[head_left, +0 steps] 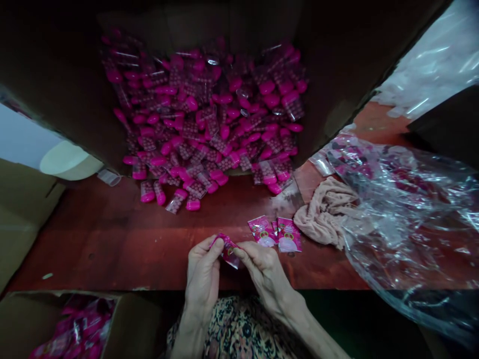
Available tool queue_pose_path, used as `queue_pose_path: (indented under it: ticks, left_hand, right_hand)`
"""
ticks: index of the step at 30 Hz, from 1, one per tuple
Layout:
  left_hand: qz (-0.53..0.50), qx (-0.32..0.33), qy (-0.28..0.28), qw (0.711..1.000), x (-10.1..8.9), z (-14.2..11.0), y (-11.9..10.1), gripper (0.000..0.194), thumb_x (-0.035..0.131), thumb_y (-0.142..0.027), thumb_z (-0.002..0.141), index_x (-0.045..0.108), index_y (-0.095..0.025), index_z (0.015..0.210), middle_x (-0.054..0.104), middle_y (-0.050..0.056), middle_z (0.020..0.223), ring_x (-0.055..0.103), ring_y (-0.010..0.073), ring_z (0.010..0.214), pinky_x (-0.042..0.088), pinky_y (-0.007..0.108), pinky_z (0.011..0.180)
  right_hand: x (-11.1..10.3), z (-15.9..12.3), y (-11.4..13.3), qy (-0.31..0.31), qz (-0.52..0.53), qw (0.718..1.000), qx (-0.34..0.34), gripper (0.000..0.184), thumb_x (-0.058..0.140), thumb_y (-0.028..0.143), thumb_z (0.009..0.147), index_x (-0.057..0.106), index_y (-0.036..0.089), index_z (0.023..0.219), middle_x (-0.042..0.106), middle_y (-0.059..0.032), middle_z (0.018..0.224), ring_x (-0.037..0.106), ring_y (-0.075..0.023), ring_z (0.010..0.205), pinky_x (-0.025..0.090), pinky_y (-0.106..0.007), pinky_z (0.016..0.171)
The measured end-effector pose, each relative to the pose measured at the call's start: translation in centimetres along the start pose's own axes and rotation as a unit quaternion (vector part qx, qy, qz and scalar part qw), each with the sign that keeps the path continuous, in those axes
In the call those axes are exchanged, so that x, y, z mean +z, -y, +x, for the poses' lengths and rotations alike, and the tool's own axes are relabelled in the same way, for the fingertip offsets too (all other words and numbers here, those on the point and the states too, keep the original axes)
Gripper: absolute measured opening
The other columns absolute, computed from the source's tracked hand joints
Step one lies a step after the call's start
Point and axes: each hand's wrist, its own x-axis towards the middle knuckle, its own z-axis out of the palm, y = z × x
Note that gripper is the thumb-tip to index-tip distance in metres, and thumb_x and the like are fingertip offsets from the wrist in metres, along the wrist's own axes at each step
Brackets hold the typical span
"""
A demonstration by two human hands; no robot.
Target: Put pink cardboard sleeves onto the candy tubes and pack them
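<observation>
A patterned garment (pixel 239 331) is seen closest to the lens. Just beyond it, a printed pink sachet (pixel 227 251) is held above the front of the red-brown bench (pixel 112 239). It is pinched at one end by the left grip (pixel 204 269) and at the other by the right grip (pixel 264 267), each clamped on it between thumb and fingers, with the two grips close together. Two pink printed sachets (pixel 288 234) are laid flat on the bench just beyond the right grip, so only a small number are shown set out there. Far more are left in bulk: a heap of small clear packets with magenta ends (pixel 202 114) is piled inside a large cardboard carton (pixel 56 85) and spills onto the bench. Further pink packets (pixel 77 324) are held in an open carton (pixel 138 319) at lower left. A crumpled beige cloth (pixel 324 214) and a clear plastic bag (pixel 407 214) are placed to the right.
</observation>
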Motion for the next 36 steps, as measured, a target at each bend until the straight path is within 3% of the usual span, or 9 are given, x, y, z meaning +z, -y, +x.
queue_pose_path:
  ticks: [3, 7, 9, 12, 16, 21, 24, 31, 36]
  left_hand:
    - [-0.027, 0.011, -0.035, 0.999, -0.4, 0.2, -0.4, 0.022, 0.083, -0.021, 0.047, 0.068, -0.012, 0.06, 0.067, 0.0, 0.057, 0.057, 0.0068, 0.052, 0.047, 0.017, 0.055]
    - [-0.063, 0.01, -0.066, 0.996, -1.0, 0.3, -1.0, 0.025, 0.085, -0.02, 0.043, 0.066, -0.013, 0.058, 0.065, -0.002, 0.053, 0.056, 0.0061, 0.049, 0.048, 0.017, 0.052]
    - [-0.075, -0.002, -0.068, 0.995, -1.0, 0.3, -1.1, 0.025, 0.085, -0.02, 0.043, 0.066, -0.012, 0.059, 0.064, -0.002, 0.053, 0.056, 0.0066, 0.048, 0.048, 0.017, 0.051]
    - [-0.091, -0.017, -0.068, 0.993, -0.7, 0.2, -0.9, 0.021, 0.083, -0.017, 0.047, 0.066, -0.012, 0.058, 0.064, -0.001, 0.052, 0.056, 0.0068, 0.047, 0.048, 0.017, 0.049]
    - [-0.103, -0.027, -0.072, 0.992, -0.6, 0.2, -0.7, 0.014, 0.079, -0.011, 0.054, 0.066, -0.012, 0.057, 0.064, -0.001, 0.053, 0.057, 0.0068, 0.048, 0.049, 0.016, 0.049]
    - [-0.11, -0.025, -0.077, 0.991, -0.9, 0.3, -0.8, 0.008, 0.074, -0.008, 0.06, 0.067, -0.011, 0.06, 0.066, 0.001, 0.056, 0.059, 0.0072, 0.05, 0.049, 0.016, 0.051]
    - [-0.116, -0.022, -0.082, 0.99, -1.4, 0.2, -1.1, 0.007, 0.073, -0.007, 0.061, 0.068, -0.011, 0.06, 0.066, 0.001, 0.056, 0.059, 0.0079, 0.05, 0.049, 0.017, 0.052]
    - [-0.125, -0.007, -0.09, 0.988, -2.2, 0.3, -1.5, 0.006, 0.073, -0.008, 0.062, 0.068, -0.012, 0.06, 0.067, 0.001, 0.057, 0.06, 0.0083, 0.052, 0.049, 0.018, 0.055]
    - [-0.103, 0.024, -0.073, 0.992, -2.1, 0.1, -1.6, 0.013, 0.079, -0.017, 0.055, 0.07, -0.012, 0.063, 0.069, 0.002, 0.062, 0.06, 0.0094, 0.056, 0.048, 0.02, 0.059]
  right_hand:
    - [-2.6, 2.3, -0.8, -0.037, -0.114, 0.993, -0.009, 0.032, 0.036, 0.032, 0.093, 0.064, 0.017, 0.098, 0.066, -0.0086, 0.088, 0.06, -0.0198, 0.079, 0.049, -0.033, 0.071]
    - [-6.8, 8.1, -4.6, -0.219, -0.356, 0.908, 0.045, 0.053, 0.041, 0.042, 0.089, 0.043, 0.008, 0.129, 0.048, -0.0226, 0.122, 0.044, -0.0352, 0.112, 0.035, -0.052, 0.092]
    - [-7.6, 10.6, -6.5, -0.208, -0.379, 0.899, 0.072, 0.052, 0.04, 0.042, 0.089, 0.043, 0.005, 0.127, 0.047, -0.0243, 0.122, 0.042, -0.0373, 0.113, 0.033, -0.055, 0.09]
    - [-6.0, 12.1, -7.6, -0.191, -0.383, 0.9, 0.082, 0.049, 0.04, 0.036, 0.09, 0.046, 0.0, 0.121, 0.051, -0.0278, 0.116, 0.042, -0.0389, 0.112, 0.032, -0.056, 0.088]
    - [-0.6, 10.6, -5.7, -0.191, -0.381, 0.898, 0.104, 0.058, 0.042, 0.035, 0.088, 0.038, -0.007, 0.127, 0.052, -0.0317, 0.107, 0.048, -0.0389, 0.099, 0.038, -0.054, 0.079]
    - [4.9, 8.9, -2.7, -0.169, -0.365, 0.91, 0.096, 0.059, 0.048, 0.037, 0.086, 0.039, -0.002, 0.129, 0.047, -0.0326, 0.12, 0.048, -0.0393, 0.103, 0.04, -0.052, 0.08]
    - [4.9, 8.4, -2.2, -0.157, -0.347, 0.921, 0.087, 0.056, 0.048, 0.038, 0.086, 0.042, 0.001, 0.128, 0.051, -0.0294, 0.115, 0.051, -0.0375, 0.098, 0.042, -0.051, 0.076]
    - [0.6, 6.0, -1.2, -0.167, -0.231, 0.958, 0.018, 0.032, 0.038, 0.026, 0.091, 0.056, 0.013, 0.115, 0.062, -0.0146, 0.092, 0.055, -0.0264, 0.085, 0.044, -0.045, 0.076]
    - [1.4, 3.5, 1.5, -0.034, -0.034, 0.999, -0.018, 0.024, 0.052, 0.032, 0.086, 0.064, 0.016, 0.1, 0.067, -0.008, 0.088, 0.061, -0.0188, 0.077, 0.049, -0.03, 0.068]
